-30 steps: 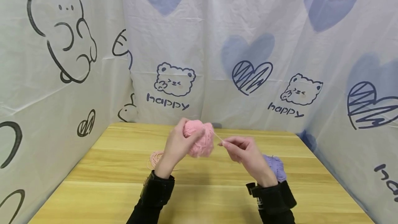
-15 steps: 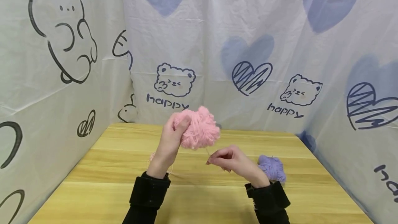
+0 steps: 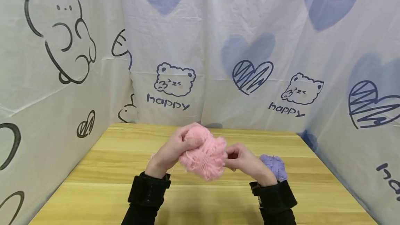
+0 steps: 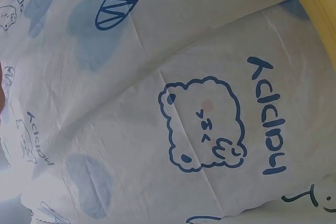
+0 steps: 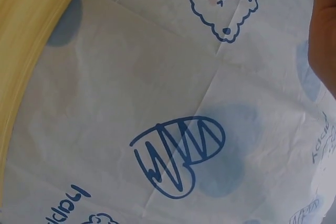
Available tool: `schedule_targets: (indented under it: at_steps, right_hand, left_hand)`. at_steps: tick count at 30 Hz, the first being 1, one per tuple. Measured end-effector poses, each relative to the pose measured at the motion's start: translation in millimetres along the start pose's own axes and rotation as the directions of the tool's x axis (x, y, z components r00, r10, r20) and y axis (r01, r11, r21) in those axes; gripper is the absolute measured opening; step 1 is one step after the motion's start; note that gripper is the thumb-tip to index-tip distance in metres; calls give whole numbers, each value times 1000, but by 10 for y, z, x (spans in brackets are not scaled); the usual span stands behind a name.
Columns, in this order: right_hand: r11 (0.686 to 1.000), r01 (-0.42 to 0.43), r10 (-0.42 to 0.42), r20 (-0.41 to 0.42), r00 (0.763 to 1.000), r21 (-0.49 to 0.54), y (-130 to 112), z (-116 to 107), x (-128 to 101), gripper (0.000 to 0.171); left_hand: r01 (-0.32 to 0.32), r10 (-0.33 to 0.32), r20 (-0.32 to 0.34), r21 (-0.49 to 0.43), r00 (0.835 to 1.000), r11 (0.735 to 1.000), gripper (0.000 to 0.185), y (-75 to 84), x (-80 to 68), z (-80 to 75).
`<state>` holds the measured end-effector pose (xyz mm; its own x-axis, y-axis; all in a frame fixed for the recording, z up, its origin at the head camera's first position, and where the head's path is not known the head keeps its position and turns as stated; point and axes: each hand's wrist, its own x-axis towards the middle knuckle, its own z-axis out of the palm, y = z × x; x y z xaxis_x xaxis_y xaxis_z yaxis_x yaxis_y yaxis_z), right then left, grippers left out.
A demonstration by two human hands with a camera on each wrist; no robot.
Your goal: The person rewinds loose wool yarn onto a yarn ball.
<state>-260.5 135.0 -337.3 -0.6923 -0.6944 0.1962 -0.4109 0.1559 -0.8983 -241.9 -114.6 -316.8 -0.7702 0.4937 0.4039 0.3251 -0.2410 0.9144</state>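
A fluffy pink yarn ball (image 3: 206, 159) is held above the table in the head view. My left hand (image 3: 170, 153) grips it from the left, thumb across its near side and fingers behind. Close against the ball's right side is my right hand (image 3: 247, 164), thumb and fingers bent in a pinch; the fingertips and strand end are hidden by the ball. Just past the right wrist lies a purple yarn skein (image 3: 275, 166). In the right wrist view only an edge of the right hand (image 5: 324, 40) shows; neither wrist view shows the yarn.
The wooden table (image 3: 193, 204) spans the lower head view. Loose pale-pink yarn (image 3: 152, 155) lies on it, mostly hidden by my left hand. White printed curtain (image 3: 215, 44) encloses the back and both sides.
The left hand turns the pink ball, raising it and then lowering it toward me. The right hand, pinching the strand earlier, moves down and inward, then up against the ball's right side.
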Motion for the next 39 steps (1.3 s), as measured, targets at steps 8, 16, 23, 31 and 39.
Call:
schedule_targets:
  at_steps: [8, 16, 23, 31, 39]
  right_hand:
    - [992, -33, 58, -196, 979, 125, -51, -17, -8, 14]
    - [959, 151, -71, -311, 948, 240, -80, -47, -49, 16]
    - [980, 129, -80, -299, 951, 149, -182, -5, -84, 18]
    - [996, 85, -81, -162, 983, 18, -202, 71, -54, 20]
    - [997, -49, 46, -35, 998, -65, 40, 162, 110, 22]
  left_hand:
    - [122, -157, 162, 211, 974, 970, 28, 19, -15, 21]
    - [179, -178, -41, 416, 983, 891, 29, -124, 57, -22]
    - [237, -81, -315, 494, 946, 836, 34, -225, 102, -60]
    - [221, 23, -533, 390, 846, 894, 40, -241, 143, -85]
    - [87, 35, -547, 195, 837, 977, 32, -165, 135, -87]
